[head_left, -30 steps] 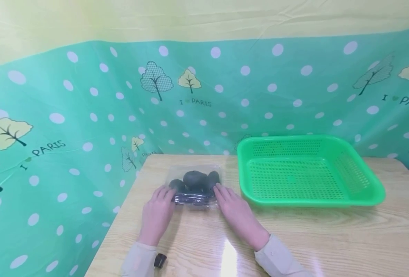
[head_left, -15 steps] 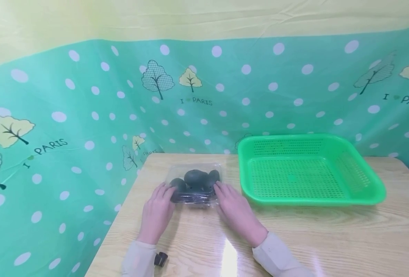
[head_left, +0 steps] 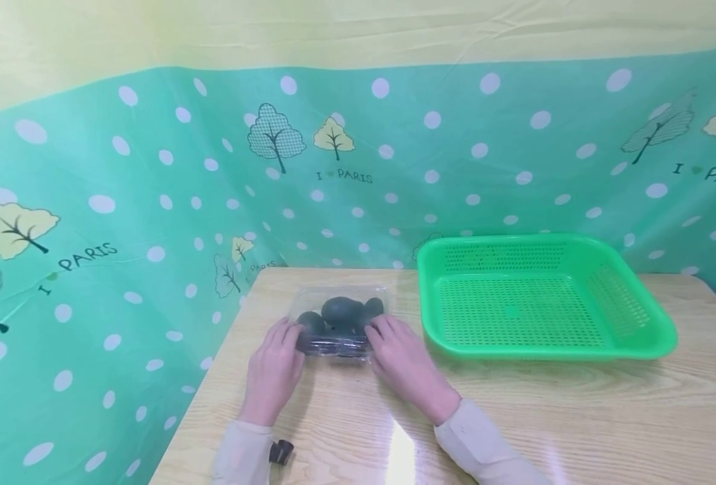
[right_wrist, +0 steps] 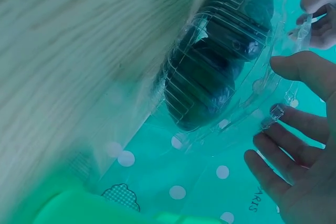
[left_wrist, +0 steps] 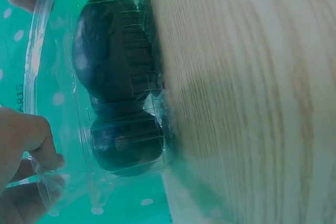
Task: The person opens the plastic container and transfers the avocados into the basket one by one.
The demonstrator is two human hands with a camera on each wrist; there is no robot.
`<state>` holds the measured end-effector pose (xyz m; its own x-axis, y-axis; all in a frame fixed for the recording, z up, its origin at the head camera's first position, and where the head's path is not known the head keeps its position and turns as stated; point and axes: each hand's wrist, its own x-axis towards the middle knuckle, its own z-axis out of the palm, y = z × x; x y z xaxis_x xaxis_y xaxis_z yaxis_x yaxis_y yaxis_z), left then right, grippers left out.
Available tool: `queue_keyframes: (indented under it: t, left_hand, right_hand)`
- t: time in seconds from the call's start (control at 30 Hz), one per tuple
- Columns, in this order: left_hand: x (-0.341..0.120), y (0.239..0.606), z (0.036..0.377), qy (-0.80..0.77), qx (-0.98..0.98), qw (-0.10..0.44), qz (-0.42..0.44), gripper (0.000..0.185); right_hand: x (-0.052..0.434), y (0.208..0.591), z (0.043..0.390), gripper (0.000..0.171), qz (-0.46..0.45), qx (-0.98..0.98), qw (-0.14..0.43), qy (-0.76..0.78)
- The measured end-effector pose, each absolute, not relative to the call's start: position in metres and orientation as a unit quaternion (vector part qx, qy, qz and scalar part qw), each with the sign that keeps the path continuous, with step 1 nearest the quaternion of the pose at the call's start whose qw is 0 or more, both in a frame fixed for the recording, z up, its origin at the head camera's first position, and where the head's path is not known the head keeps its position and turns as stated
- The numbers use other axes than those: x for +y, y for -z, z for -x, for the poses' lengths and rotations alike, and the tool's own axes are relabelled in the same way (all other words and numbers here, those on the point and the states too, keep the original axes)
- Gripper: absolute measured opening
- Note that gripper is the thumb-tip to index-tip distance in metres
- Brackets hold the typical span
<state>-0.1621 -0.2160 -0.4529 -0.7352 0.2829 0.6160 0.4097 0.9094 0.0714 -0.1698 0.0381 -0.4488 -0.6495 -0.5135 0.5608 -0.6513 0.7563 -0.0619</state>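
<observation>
Head view shows a clear plastic clamshell box [head_left: 337, 325] of dark avocados [head_left: 341, 312] sitting on the wooden table [head_left: 515, 411], near its left rear part and just left of a green perforated basket [head_left: 542, 296]. The left hand [head_left: 273, 372] rests at the box's left front corner, and the right hand [head_left: 406, 367] at its right front corner, both palms down. From the left wrist camera, the left hand's thumb and fingers [left_wrist: 37, 145] pinch the thin rim of the box [left_wrist: 100, 93], with the avocados [left_wrist: 115, 66] pressed against its ribbed wall. From the right wrist camera, the right hand [right_wrist: 296, 145] is loosely spread, thumb at the side of the box [right_wrist: 220, 61] and a fingertip touching a tab on its rim; whether it truly grips cannot be told. A teal dotted cloth [head_left: 121, 202] hangs behind the table.
</observation>
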Motion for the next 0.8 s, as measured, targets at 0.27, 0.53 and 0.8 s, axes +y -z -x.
queue_keyframes:
  t: [0.27, 0.53, 0.8]
  left_hand:
    - [-0.219, 0.461, 0.164, 0.099, -0.923, 0.321, 0.188, 0.043]
    - [-0.222, 0.468, 0.165, 0.114, -0.917, 0.332, 0.192, 0.042]
    - [-0.223, 0.467, 0.168, 0.146, -0.916, 0.321, 0.19, 0.041]
  right_hand:
    - [0.034, 0.445, 0.172, 0.032, -0.325, -0.904, 0.252, -0.117]
    - [0.03, 0.443, 0.172, 0.03, -0.319, -0.912, 0.249, -0.066]
    - [0.027, 0.445, 0.174, 0.039, -0.324, -0.901, 0.283, -0.051]
